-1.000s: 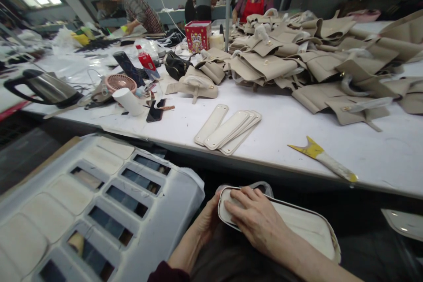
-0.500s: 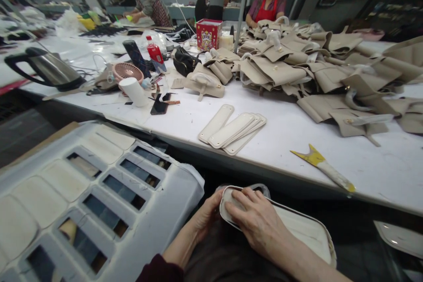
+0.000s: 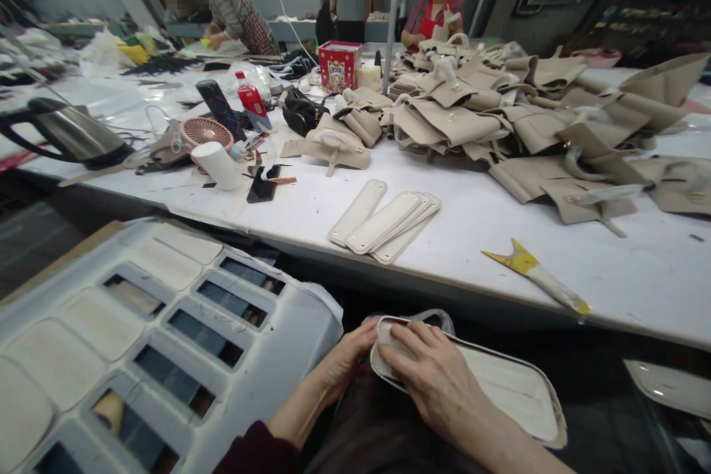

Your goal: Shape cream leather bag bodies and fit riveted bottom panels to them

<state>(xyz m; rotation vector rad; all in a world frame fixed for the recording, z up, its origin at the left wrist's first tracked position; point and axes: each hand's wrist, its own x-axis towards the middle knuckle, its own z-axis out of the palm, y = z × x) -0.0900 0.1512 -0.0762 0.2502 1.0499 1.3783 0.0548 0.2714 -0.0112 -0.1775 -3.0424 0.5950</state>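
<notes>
Near table (image 3: 444, 259), left hand (image 3: 347, 355) gripped oblong piece (image 3: 511, 392); right hand (image 3: 438, 374) lay atop, fingers slightly parted, pose unchanged, suggesting continued pressing.

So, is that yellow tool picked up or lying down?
Lying down: the tool rests on the table, while left fingers and right fingers touch the pale piece.

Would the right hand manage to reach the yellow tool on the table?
Probably yes: the right hand is on the pale piece, but nothing seems to block the yellow tool.
</notes>
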